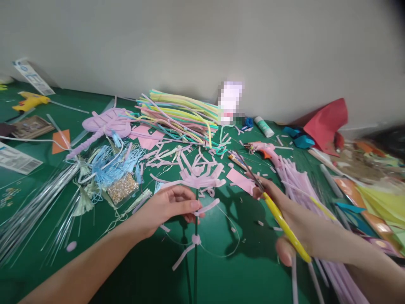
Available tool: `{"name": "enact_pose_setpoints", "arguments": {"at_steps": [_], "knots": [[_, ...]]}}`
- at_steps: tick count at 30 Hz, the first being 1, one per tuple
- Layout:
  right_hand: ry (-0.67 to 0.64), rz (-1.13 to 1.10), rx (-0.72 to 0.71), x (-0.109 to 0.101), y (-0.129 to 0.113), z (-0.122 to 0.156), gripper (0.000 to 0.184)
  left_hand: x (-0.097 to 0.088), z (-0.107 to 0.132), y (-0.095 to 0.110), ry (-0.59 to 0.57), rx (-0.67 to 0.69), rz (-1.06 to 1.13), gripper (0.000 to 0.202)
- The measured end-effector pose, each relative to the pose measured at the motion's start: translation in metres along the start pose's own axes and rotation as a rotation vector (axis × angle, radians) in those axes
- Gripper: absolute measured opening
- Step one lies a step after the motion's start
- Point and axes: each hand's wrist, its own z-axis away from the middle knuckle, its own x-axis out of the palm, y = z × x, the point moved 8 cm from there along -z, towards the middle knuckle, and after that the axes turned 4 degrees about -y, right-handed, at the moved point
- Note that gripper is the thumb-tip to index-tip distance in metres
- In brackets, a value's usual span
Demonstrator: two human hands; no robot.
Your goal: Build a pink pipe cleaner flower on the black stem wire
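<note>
My left hand (177, 207) pinches a short pale-pink pipe cleaner (209, 206) at a thin dark upright stem (195, 270). Above the fingers, a cluster of bent pink pipe cleaners (202, 179) spreads out like petals. Lower on the stem sits a small pink knot (196, 240) with a tail pointing down left. A thin clear thread loops out to the right of it. To the right, my right hand (278, 207) grips yellow-handled long-nose pliers (283, 221), whose dark metal jaws point up and left, apart from the stem.
Bundled coloured pipe cleaners (180, 118) lie at the back before a wall. A pink glue gun (264, 150) and lilac pipe cleaners (297, 181) are right. Blue tassels (118, 162), a bead box (122, 189), clear sticks (47, 202) and a yellow glue gun (31, 101) are left.
</note>
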Motion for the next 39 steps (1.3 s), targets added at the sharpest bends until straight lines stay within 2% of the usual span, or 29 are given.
{"name": "enact_pose_setpoints", "arguments": {"at_steps": [1,3,5,6,10,19,26,33,39], "knots": [[0.042,0.118,0.003,-0.006,0.0,0.0,0.092,0.001,0.0,0.001,-0.013,0.014,0.01,0.023],[0.145,0.31,-0.023,-0.014,-0.004,-0.001,0.062,0.002,-0.001,0.002,-0.041,0.032,0.037,0.023],[0.211,0.401,-0.097,-0.014,-0.012,-0.004,0.039,0.005,-0.001,0.003,-0.062,0.041,0.056,0.023],[0.217,0.412,-0.137,-0.012,-0.016,-0.006,0.035,0.005,-0.001,0.004,-0.066,0.044,0.059,0.022],[0.174,0.373,-0.213,-0.003,-0.025,-0.011,0.043,0.007,-0.002,0.002,-0.067,0.037,0.069,0.022],[0.07,0.311,-0.192,-0.005,-0.019,-0.022,0.048,0.01,-0.004,0.004,-0.125,0.067,0.117,0.021],[0.119,0.353,-0.208,-0.013,-0.015,-0.02,0.051,0.007,-0.005,0.005,-0.078,0.07,0.081,0.023],[0.052,0.303,-0.197,-0.007,-0.023,-0.027,0.05,0.008,-0.005,0.002,-0.081,0.051,0.087,0.022],[0.048,0.241,-0.135,-0.009,-0.013,-0.027,0.051,0.004,-0.004,0.006,-0.061,0.066,0.058,0.023]]}}
